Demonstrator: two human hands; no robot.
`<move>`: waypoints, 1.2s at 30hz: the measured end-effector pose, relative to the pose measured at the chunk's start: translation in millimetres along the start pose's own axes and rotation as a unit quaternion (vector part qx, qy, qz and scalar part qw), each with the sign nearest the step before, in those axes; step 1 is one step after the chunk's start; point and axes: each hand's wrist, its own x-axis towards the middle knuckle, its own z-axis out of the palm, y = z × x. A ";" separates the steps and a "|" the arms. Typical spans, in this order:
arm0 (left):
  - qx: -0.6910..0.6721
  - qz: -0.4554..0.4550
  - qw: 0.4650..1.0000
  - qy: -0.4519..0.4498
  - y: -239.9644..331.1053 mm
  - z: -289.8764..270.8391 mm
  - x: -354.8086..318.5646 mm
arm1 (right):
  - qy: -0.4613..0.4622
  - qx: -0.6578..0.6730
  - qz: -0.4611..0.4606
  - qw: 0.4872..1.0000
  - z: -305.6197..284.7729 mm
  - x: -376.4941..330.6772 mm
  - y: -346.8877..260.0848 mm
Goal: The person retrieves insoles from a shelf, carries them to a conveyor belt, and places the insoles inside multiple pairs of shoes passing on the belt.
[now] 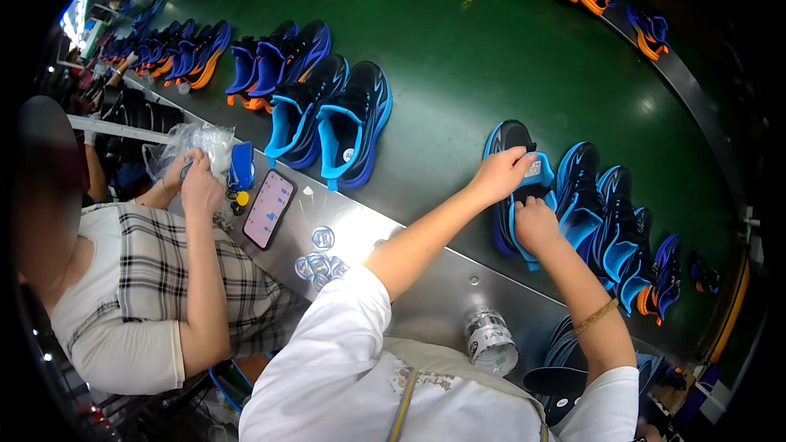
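A black sneaker [513, 133] with light blue lining stands on the bench in front of me, its toe pointing away. My left hand [501, 173] pinches the sneaker's raised tongue [535, 169], which has a pale label on its inner side. The curled fingers of my right hand [536, 225] reach into the shoe opening. Their tips are hidden, so I cannot tell what they grip. Just right of this shoe stands a matching sneaker [580, 176], close beside my right hand and touched by neither hand.
Pairs of sneakers [356, 127] line the green belt [434, 49] to the left, more [618, 213] to the right. On the metal ledge lie round stickers [322, 237], a phone [269, 209] and a sticker roll [491, 342]. At left a co-worker's hands [199, 184] handle something near a plastic bag [214, 147].
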 end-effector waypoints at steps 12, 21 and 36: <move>-0.075 0.027 0.990 0.117 -18.1 11.3 1.9 | -0.194 -0.129 -0.139 0.963 5.2 19.8 2.0; 0.092 0.121 0.988 0.007 -4.4 7.1 -11.3 | -0.260 0.080 -0.095 0.958 -56.8 -41.0 -8.2; 0.213 0.269 0.938 0.041 17.3 -0.4 -59.6 | 0.210 0.271 0.036 0.939 5.6 -154.3 -37.1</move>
